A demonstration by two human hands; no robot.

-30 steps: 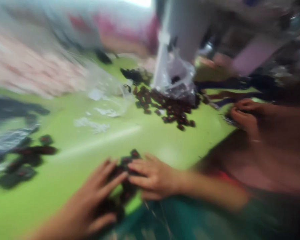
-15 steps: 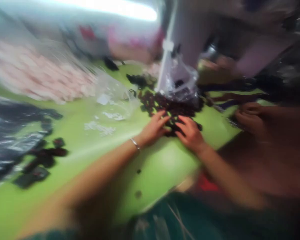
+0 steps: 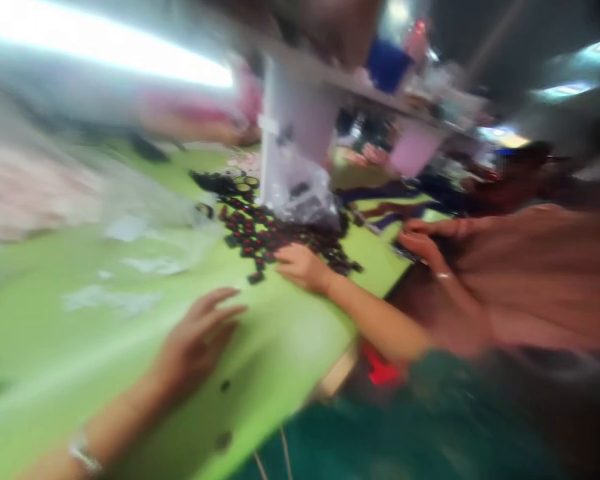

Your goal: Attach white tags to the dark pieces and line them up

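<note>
Scraps (image 3: 113,300), white, left of frame, on green table (image 3: 290,340). Left hand (image 3: 195,340), lower left of centre: fingers parted, near pile. Pile of small black-and-red pieces (image 3: 260,237), centre: long axis runs upper left to lower right; single pieces' pointing too blurred to tell. Right hand (image 3: 303,265), centre: fingers together at pile's near edge; whether pinching, cannot tell.
</note>
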